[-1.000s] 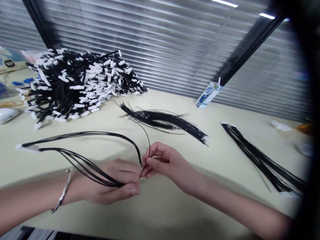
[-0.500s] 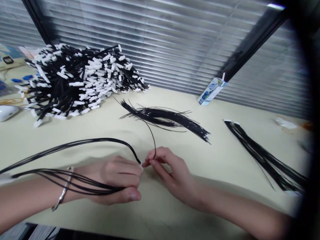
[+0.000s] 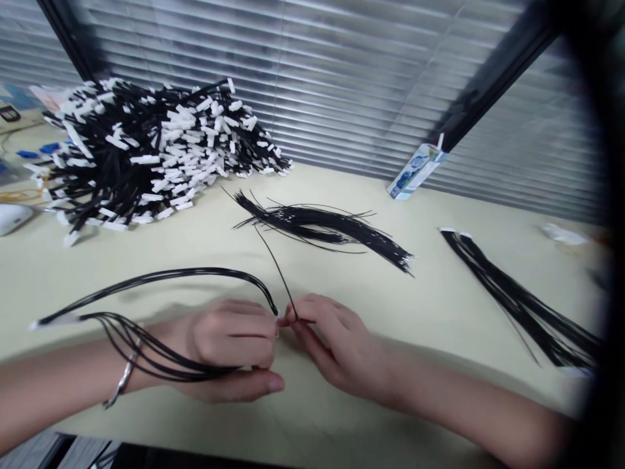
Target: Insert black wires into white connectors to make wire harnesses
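Note:
My left hand (image 3: pixel 239 345) is closed on a black wire harness (image 3: pixel 195 270), whose wires loop back over the wrist to a white connector (image 3: pixel 63 320). Another small white connector, mostly hidden, sits at the fingertips where the upper wires end. Touching that spot are the fingertips of my right hand (image 3: pixel 332 332), pinched on a single black wire (image 3: pixel 276 260). Its free length rises toward a bundle of loose black wires (image 3: pixel 336 228) lying beyond the hands. Fingers cover the wire's lower end.
A large heap of black harnesses with white connectors (image 3: pixel 185 143) lies at the back left. More harnesses (image 3: pixel 508 293) lie at right. A drink carton (image 3: pixel 415 172) leans by the window blinds (image 3: pixel 317 78). A white mouse (image 3: pixel 13 218) is at far left.
The single wire in my right hand has swung from a curve to a straighter leftward lean. The harness's far connector has shifted right and into view. Both hands remain together.

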Tool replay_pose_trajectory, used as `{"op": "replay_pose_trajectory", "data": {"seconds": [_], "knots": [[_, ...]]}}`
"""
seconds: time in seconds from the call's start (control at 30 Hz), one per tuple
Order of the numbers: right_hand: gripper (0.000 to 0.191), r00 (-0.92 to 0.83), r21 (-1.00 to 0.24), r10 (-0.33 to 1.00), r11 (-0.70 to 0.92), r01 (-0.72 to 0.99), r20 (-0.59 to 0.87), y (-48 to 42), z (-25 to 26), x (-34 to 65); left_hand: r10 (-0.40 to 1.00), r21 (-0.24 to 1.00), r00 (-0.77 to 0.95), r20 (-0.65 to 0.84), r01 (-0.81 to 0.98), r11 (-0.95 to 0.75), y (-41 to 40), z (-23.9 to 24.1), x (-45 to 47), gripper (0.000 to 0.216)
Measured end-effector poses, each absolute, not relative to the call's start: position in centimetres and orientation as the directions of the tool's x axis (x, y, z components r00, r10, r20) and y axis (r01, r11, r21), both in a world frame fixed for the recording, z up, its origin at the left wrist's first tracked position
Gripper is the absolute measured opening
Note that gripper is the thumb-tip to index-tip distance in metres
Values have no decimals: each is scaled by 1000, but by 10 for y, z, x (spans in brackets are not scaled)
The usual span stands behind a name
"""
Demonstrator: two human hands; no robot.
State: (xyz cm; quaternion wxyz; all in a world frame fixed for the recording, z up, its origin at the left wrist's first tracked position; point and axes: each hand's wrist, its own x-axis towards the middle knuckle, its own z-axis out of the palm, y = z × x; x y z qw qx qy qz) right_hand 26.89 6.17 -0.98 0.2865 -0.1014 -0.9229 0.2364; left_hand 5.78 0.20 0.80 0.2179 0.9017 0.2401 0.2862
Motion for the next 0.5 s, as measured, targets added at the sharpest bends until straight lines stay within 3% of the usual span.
{"op": "replay_pose_trajectory", "data": {"seconds": [0.13, 0.3, 0.4, 0.5], "knots": [[15, -818, -472, 324, 879, 74, 476, 61, -9, 271, 567, 498, 707, 423, 341, -797, 2, 4, 62, 16], [12, -825, -465, 335, 880, 101, 455, 60, -8, 272, 726, 410, 566, 390, 599, -688, 3, 1, 62, 14], [11, -825, -523, 373, 845, 113, 425, 60, -7, 272, 816, 441, 517, 258, 689, -575, 6, 2, 59, 9], [8, -824, -586, 416, 800, 130, 385, 61, -6, 273, 850, 505, 497, 172, 697, -510, 8, 3, 58, 19]]}}
